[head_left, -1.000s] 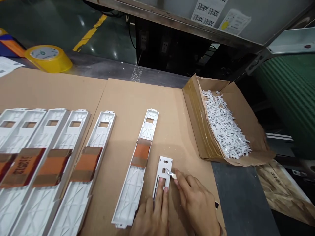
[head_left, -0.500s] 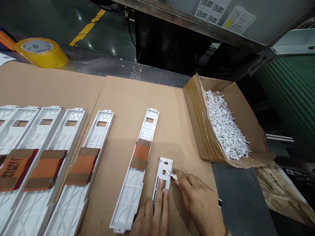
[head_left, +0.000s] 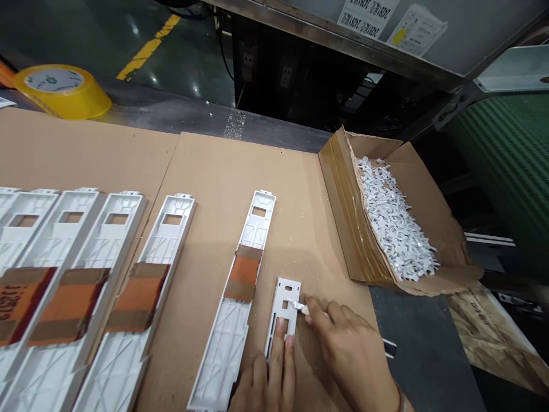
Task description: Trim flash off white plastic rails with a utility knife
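Note:
A small white slotted plate [head_left: 278,292] lies on the cardboard, right of a long white plastic strip [head_left: 217,349] with an orange and brown band round its middle. My left hand [head_left: 270,377] rests at the plate's lower part, two fingertips pressed on it and the other fingers bent beside it. In my right hand [head_left: 354,349], pinched between thumb and fingers, is a small white piece [head_left: 298,306] with a thin, shiny tip. That tip lies over the plate beside its square hole. The exact kind of piece is hard to make out.
Several more banded white strips [head_left: 150,274] lie side by side at the left. An open cardboard box [head_left: 343,212] of small white parts stands at the right. A yellow tape roll [head_left: 92,97] sits at the back left.
The view has shifted slightly, so the strips at the left appear a little further left and lower. Both hands keep nearly the same place at the plate, with the piece's tip still by the square hole.

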